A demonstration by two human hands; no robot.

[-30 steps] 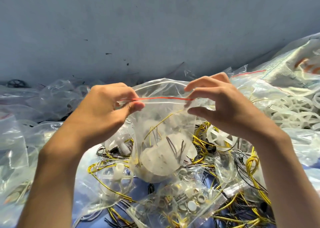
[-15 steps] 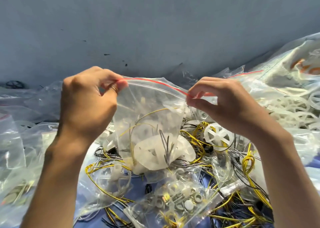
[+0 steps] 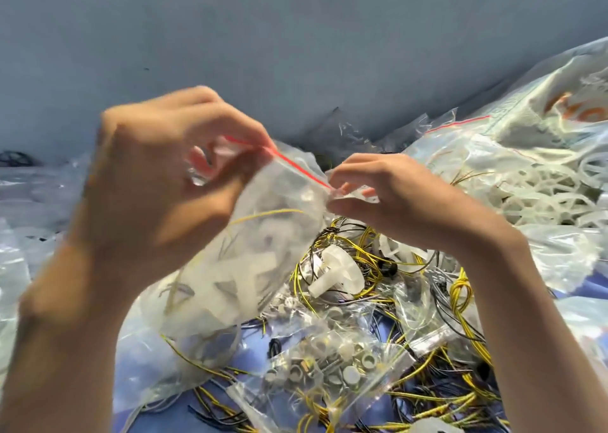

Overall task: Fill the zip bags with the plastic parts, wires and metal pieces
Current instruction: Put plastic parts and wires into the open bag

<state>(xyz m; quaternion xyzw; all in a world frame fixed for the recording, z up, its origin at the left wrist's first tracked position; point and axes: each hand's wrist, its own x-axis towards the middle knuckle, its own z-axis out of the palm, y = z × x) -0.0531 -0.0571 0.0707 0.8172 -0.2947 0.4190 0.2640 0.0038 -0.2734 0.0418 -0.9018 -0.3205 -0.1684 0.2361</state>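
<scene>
The left hand (image 3: 154,182) holds one top corner of the zip bag (image 3: 273,202) in a pinching grip, and the right hand (image 3: 404,202) pinches the other, with the red zip strip (image 3: 296,166) stretched between them. The bag holds white plastic parts (image 3: 250,268) and hangs tilted above the tabletop's (image 3: 253,357) middle, over loose wires (image 3: 460,288).

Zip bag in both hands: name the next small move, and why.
Probably slide the left hand along the red zip strip toward the right hand, pressing it closed: both pinch its ends, and the zip bag already holds parts and wire.
</scene>
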